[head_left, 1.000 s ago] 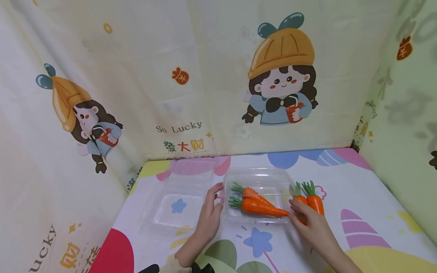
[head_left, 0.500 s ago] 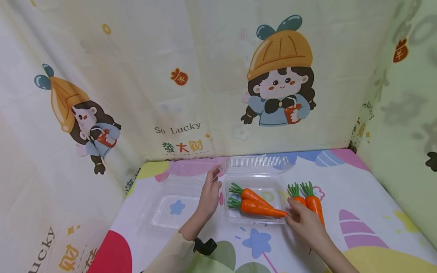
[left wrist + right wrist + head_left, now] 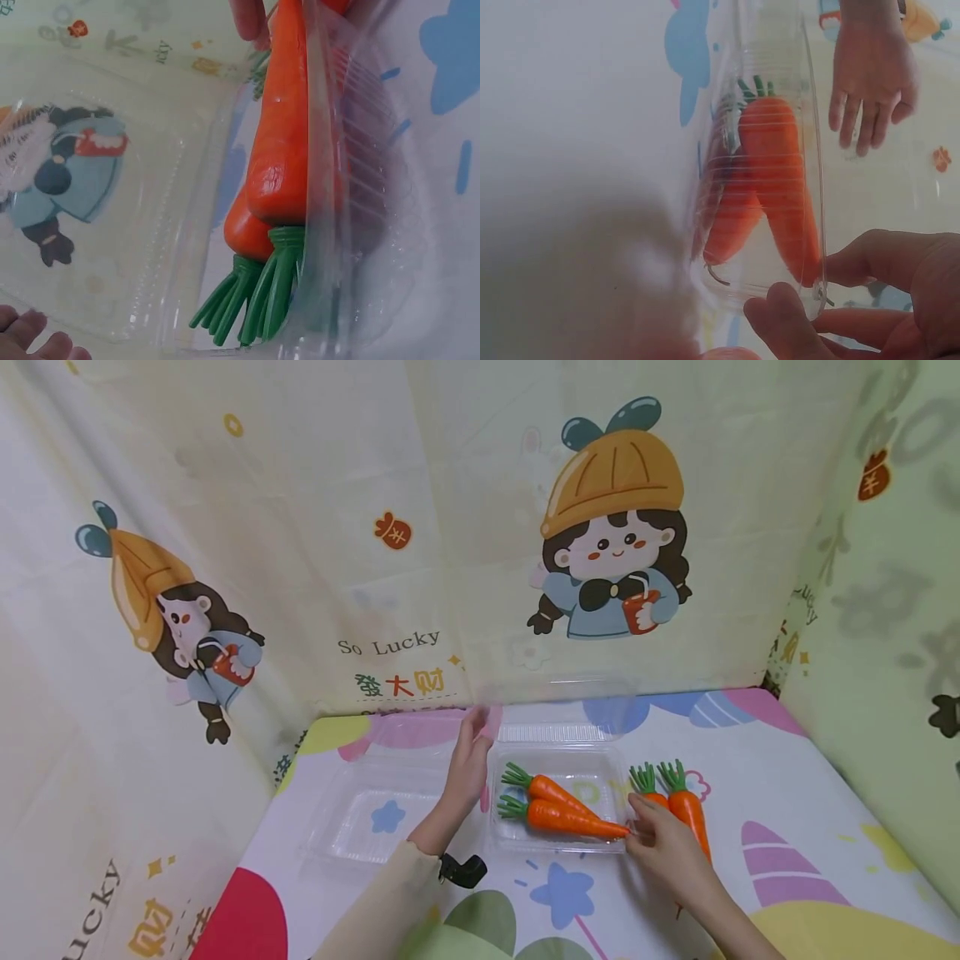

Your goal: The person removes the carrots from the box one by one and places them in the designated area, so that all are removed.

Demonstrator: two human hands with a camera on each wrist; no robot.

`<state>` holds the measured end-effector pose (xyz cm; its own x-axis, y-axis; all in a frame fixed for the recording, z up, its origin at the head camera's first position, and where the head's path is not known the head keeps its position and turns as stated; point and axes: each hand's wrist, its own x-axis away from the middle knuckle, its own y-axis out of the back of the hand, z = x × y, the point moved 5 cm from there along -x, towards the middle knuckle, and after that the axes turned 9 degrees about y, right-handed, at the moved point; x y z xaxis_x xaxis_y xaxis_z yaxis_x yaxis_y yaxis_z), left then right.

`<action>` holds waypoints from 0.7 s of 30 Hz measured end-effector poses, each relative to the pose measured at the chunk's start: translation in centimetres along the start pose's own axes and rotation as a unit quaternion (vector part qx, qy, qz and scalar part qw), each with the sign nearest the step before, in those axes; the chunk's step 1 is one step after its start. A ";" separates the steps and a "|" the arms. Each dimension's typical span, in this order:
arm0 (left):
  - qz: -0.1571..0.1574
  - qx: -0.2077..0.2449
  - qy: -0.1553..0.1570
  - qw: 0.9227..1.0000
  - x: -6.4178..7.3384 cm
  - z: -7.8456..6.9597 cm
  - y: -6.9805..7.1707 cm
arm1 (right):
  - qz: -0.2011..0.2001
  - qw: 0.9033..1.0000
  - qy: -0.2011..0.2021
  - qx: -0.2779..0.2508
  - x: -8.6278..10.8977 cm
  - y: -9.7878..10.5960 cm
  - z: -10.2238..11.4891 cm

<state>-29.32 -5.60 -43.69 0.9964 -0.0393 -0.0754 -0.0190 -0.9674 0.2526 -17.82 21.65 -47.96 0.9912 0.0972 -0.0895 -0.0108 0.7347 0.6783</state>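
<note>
A clear plastic clamshell box (image 3: pixel 558 845) lies in the middle of the table with its lid (image 3: pixel 555 732) tipped back toward the curtain. Inside, two orange carrots (image 3: pixel 558 818) with green tops lie side by side, tops to the left. My left hand (image 3: pixel 467 768) has its fingers extended beside the lid's left edge; its fingertips (image 3: pixel 30 326) show at the lid in the left wrist view. At the box's right front corner, my right hand (image 3: pixel 667 847) pinches the rim, thumb (image 3: pixel 784 319) outside in the right wrist view.
Another clear clamshell box (image 3: pixel 360 827) stands open at the left. Two more carrots (image 3: pixel 688 806) lie right of the middle box, partly behind my right hand. A printed curtain (image 3: pixel 480 568) rises along the table's back edge and both sides.
The lid has swung up off the carrots and back toward the curtain. My left hand has moved forward with it, while the right hand stays at the box's corner.
</note>
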 end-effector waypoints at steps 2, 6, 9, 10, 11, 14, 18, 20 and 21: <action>-0.002 0.008 0.008 1.000 -0.5 0.2 -0.2 | -0.003 1.000 0.000 -0.002 0.0 0.1 0.0; -0.006 0.019 0.024 0.999 -1.2 0.8 -0.5 | -0.006 1.000 -0.003 -0.004 0.0 0.2 0.0; -0.011 0.018 0.039 0.999 -1.6 1.4 -0.8 | -0.004 1.000 -0.008 -0.001 0.0 0.2 0.0; -0.010 0.019 0.043 0.999 -1.7 1.5 -0.9 | -0.005 1.000 -0.008 0.002 0.0 0.3 0.0; -0.009 0.019 0.046 0.999 -1.9 1.7 -1.0 | -0.006 1.000 -0.008 0.006 0.0 0.3 0.0; -0.008 0.014 0.061 0.998 -2.3 2.3 -1.2 | -0.011 1.000 -0.004 0.014 0.0 0.3 0.2; -0.001 0.026 0.093 0.995 -2.6 3.1 -1.4 | -0.016 1.000 0.004 0.012 -0.1 0.2 0.3; 0.006 0.035 0.111 0.993 -2.6 3.4 -1.4 | -0.016 1.000 0.008 0.008 -0.1 0.3 0.3; 0.011 0.041 0.118 0.992 -2.6 3.6 -1.4 | -0.017 1.000 0.009 0.005 0.0 0.3 0.3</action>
<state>-32.22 -5.05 -47.27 0.9872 -0.0099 0.1594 -0.0376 -0.9844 0.1717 -17.81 21.63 -47.52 0.9884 0.0852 -0.1258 0.0239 0.7309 0.6821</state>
